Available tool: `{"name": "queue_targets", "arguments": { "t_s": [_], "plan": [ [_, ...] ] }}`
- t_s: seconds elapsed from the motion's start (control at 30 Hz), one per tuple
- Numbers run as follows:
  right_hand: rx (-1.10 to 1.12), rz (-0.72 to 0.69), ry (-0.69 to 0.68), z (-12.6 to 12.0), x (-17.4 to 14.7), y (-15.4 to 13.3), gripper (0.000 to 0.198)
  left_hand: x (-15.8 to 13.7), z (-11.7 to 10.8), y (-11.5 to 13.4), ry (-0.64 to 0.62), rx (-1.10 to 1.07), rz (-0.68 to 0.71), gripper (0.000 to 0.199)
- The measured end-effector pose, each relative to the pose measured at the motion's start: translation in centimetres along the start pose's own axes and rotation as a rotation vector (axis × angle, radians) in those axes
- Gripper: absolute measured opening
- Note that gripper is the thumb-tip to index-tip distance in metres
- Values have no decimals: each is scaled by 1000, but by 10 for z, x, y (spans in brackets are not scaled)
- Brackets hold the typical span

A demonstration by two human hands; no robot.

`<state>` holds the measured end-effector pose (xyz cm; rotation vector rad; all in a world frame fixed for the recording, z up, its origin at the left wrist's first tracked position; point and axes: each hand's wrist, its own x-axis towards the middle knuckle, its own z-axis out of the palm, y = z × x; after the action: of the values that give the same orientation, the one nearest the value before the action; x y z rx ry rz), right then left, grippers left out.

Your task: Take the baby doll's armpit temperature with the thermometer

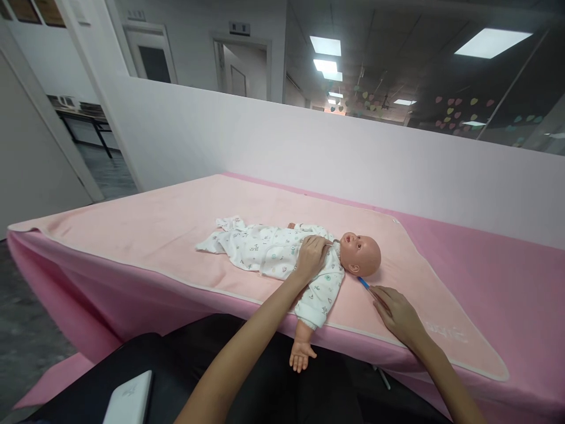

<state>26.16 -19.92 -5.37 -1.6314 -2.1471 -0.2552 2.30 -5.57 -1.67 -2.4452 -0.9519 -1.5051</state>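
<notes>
A baby doll (359,254) lies on its back on a peach pad (159,218), its head to the right. It wears a white printed sleepsuit (269,250). My left hand (311,256) rests on the doll's upper chest by the collar, fingers bent and closed together. A thin pale sliver shows at its fingertips; what it is, I cannot make out. Below the doll's head, my right hand (395,312) is closed around a slim stick with a blue end (364,283). That blue end points at the back of the head. One doll arm (302,347) hangs over the near edge.
Pink cloth (498,265) covers the table beneath the pad. A white wall (353,159) runs along the far side, with glass above. On my dark-clothed lap at lower left lies a flat white device (129,400). A doorway opens at far left.
</notes>
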Motion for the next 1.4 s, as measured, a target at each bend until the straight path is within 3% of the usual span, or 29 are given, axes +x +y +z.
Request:
{"name": "queue_targets", "arguments": {
  "t_s": [0.17, 0.3, 0.5, 0.67, 0.8, 1.0, 1.4],
  "plan": [
    [-35, -3, 37, -2, -3, -3, 32, 0, 2, -1, 2, 42, 6, 15],
    [58, 56, 225, -10, 14, -38, 30, -1, 3, -1, 2, 56, -11, 17],
    [308, -54, 454, 10, 101, -106, 35, -1, 2, 0, -24, 30, -130, 19],
    [405, -16, 569, 39, 155, -121, 32, 1, 2, -3, -73, 40, -294, 20],
    [515, 43, 654, 50, 155, -116, 28, 2, -2, -1, -83, -2, -309, 21],
    [553, 113, 622, 56, 149, -114, 29, 4, -7, 3, -96, -89, -343, 27],
    [497, 45, 571, 54, 148, -114, 29, 4, -8, 1, -94, -106, -340, 24]
  ]
}}
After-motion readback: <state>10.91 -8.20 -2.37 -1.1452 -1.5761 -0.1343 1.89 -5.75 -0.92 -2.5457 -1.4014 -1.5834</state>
